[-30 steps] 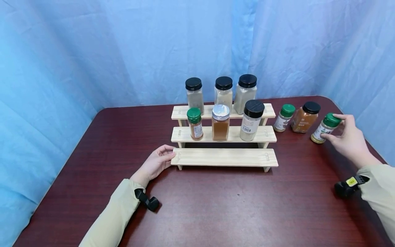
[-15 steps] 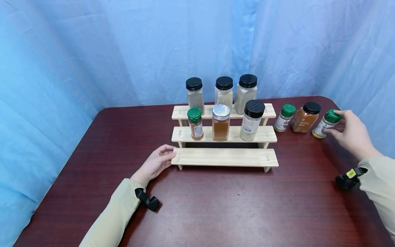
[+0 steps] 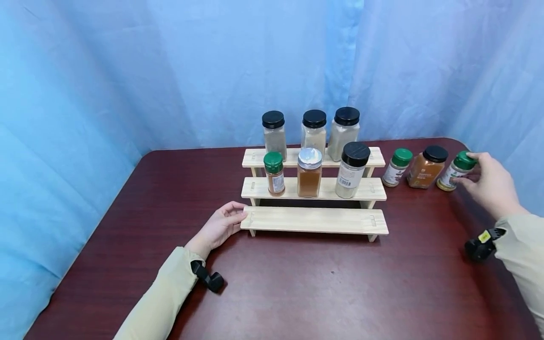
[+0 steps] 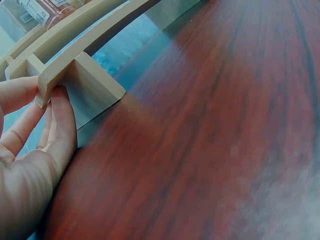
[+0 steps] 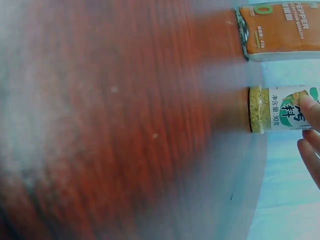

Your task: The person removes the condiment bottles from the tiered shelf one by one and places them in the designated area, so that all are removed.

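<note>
My left hand pinches the left end of the lowest shelf of a three-tier wooden spice rack; thumb and fingers lie on either side of the board in the left wrist view. At the far right, my right hand holds a green-capped spice jar, upright on the table. The right wrist view shows this jar's label and yellowish contents, with the cap out of frame. Beside it stand an orange-brown pepper jar with a black lid and another green-capped jar.
Three black-lidded jars line the top shelf. On the middle shelf are a small green-capped jar, a silver-lidded brown jar and a wide black-capped jar. Blue curtains hang behind the dark red table.
The right hand has shifted its jar slightly back, more in line with the pepper jar. The left hand keeps its grip on the rack. The head view has tilted a little.
</note>
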Available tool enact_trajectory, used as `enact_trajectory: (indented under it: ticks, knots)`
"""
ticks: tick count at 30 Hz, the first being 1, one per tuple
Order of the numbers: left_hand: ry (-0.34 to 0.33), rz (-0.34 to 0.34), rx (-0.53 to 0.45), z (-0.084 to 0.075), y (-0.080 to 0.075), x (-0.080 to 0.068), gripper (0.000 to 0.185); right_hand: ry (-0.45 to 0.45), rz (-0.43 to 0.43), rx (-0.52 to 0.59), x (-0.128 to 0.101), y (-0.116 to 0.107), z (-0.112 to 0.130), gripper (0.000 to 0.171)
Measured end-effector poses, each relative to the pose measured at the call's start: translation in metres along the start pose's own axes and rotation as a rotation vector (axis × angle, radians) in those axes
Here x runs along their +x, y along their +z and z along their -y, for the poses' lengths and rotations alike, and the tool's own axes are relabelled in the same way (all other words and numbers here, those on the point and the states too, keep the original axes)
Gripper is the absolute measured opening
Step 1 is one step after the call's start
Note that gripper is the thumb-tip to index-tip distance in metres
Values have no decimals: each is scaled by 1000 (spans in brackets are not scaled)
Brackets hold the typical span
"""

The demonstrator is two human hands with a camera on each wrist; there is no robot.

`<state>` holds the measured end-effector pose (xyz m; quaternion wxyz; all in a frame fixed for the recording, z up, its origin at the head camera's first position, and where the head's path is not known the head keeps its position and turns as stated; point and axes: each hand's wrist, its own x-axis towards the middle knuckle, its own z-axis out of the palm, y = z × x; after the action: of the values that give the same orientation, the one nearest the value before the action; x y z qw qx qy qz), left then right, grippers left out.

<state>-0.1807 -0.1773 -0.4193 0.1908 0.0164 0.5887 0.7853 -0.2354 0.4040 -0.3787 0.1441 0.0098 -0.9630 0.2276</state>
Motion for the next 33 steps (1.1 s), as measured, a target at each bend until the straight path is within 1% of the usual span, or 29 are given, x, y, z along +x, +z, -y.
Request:
enact_trajectory:
  ticks: [9, 16, 20, 25, 27, 31, 33]
  knots:
    - [8, 4, 6, -1, 1, 0, 26, 16, 11, -12, 3, -3, -1, 54]
    - [4, 1, 3, -1, 1, 0, 26, -7, 19, -29, 4, -6, 1, 51]
    - [5, 4, 1, -1, 1, 1, 26, -23, 22, -65, 4, -12, 3, 50]
    - [2, -4, -4, -1, 1, 2, 26, -33, 49, -107, 5, -20, 5, 51]
    - [-1, -8, -5, -1, 1, 1, 26, -37, 63, -101, 5, -23, 5, 52]
    - [-4, -19, -7, 0, 2, 1, 25, -38, 47, -111, 3, -25, 5, 53]
    - [-4, -19, -7, 0, 2, 1, 24, -39, 18, -119, 1, -27, 6, 55]
